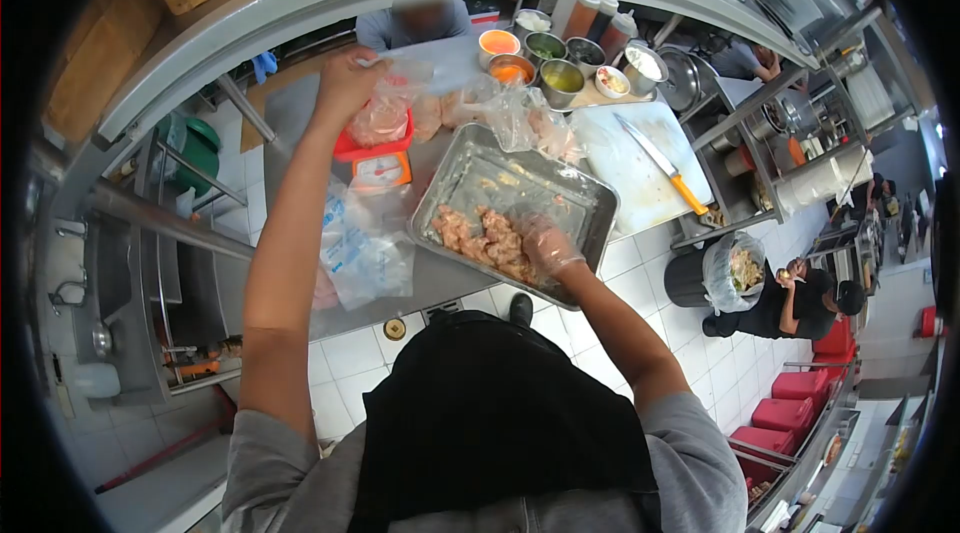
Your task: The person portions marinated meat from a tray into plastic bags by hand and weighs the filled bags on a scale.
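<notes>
My left hand (346, 85) is raised at the upper left, its fingers pinching the top of a clear plastic bag (380, 118). Pinkish raw meat shows inside the bag, which rests in the red pan (345, 146) of an orange dial scale (382, 171). In a clear plastic glove, my right hand (550, 245) reaches into a metal tray (590, 195). Its fingers curl down at the right end of a pile of raw meat pieces (485, 241); the fingertips are partly hidden. More filled plastic bags (530, 118) lie between the tray and the containers.
A yellow-handled knife (665, 168) lies on a white cutting board (620, 148). Behind are metal containers (563, 81) of sauces and squeeze bottles (618, 31). Loose plastic bags (365, 248) lie left of the tray. One person (412, 21) is across the table, another (800, 301) beside a lined bin (690, 278).
</notes>
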`<control>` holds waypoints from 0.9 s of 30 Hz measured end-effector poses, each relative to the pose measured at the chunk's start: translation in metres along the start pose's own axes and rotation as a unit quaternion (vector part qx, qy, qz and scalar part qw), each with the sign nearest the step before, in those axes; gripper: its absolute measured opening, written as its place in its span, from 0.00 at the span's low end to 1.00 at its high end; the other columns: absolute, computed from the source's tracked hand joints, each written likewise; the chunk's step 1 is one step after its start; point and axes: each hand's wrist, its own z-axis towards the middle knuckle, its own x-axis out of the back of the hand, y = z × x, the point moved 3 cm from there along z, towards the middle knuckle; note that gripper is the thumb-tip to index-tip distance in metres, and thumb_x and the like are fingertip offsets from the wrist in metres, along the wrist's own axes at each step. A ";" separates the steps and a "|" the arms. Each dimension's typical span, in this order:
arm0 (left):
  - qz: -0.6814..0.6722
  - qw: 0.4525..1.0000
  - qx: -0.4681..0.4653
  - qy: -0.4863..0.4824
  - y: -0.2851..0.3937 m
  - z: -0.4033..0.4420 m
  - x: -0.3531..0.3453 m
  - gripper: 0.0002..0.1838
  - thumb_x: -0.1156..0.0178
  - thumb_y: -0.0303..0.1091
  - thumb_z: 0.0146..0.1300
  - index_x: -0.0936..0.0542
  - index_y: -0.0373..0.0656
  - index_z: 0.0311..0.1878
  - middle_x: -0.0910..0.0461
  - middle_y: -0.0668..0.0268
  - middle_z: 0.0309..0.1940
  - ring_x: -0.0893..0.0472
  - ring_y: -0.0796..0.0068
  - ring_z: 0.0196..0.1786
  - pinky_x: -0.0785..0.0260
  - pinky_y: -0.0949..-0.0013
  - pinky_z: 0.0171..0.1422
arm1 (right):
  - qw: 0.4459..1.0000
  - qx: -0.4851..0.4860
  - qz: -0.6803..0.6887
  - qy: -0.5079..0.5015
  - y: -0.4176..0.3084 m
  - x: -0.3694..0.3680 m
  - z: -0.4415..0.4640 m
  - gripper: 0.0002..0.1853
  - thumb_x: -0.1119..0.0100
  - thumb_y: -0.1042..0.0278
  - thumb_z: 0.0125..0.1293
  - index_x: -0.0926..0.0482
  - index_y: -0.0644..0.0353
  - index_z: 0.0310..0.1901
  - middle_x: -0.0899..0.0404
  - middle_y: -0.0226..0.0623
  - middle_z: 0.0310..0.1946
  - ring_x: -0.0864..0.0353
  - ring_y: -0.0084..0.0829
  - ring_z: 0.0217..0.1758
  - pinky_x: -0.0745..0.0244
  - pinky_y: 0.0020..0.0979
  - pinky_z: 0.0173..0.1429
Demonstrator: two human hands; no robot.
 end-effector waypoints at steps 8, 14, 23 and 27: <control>-0.021 1.000 0.009 -0.020 -0.002 -0.003 0.001 0.14 0.28 0.40 0.61 0.15 0.38 0.40 0.19 0.64 0.19 0.22 0.78 0.18 0.32 0.69 0.22 | 0.959 -0.069 0.275 -0.014 0.034 0.055 0.009 0.09 0.32 0.71 0.60 0.17 0.62 0.42 0.14 0.36 0.35 0.17 0.31 0.40 0.21 0.33 0.48; -0.016 0.999 0.034 -0.034 0.002 -0.003 0.004 0.13 0.28 0.40 0.62 0.15 0.38 0.39 0.20 0.64 0.19 0.23 0.78 0.18 0.31 0.69 0.23 | 0.887 -0.158 0.431 0.045 0.034 0.176 0.004 0.09 0.35 0.69 0.66 0.15 0.60 0.45 0.16 0.35 0.39 0.18 0.30 0.41 0.22 0.33 0.51; -0.023 0.999 -0.025 -0.018 -0.007 0.007 0.001 0.13 0.27 0.38 0.60 0.15 0.38 0.38 0.18 0.63 0.23 0.23 0.79 0.19 0.31 0.69 0.23 | 0.918 -0.038 0.394 0.001 0.002 0.073 0.069 0.15 0.35 0.57 0.65 0.14 0.57 0.46 0.17 0.45 0.51 0.18 0.43 0.53 0.26 0.39 0.63; -0.033 0.998 0.018 -0.040 -0.002 0.000 0.000 0.13 0.27 0.39 0.60 0.15 0.39 0.38 0.19 0.64 0.21 0.23 0.78 0.18 0.32 0.69 0.23 | 0.959 -0.019 0.245 -0.140 -0.069 0.071 0.113 0.13 0.32 0.60 0.57 0.12 0.58 0.40 0.16 0.47 0.48 0.18 0.47 0.55 0.26 0.39 0.64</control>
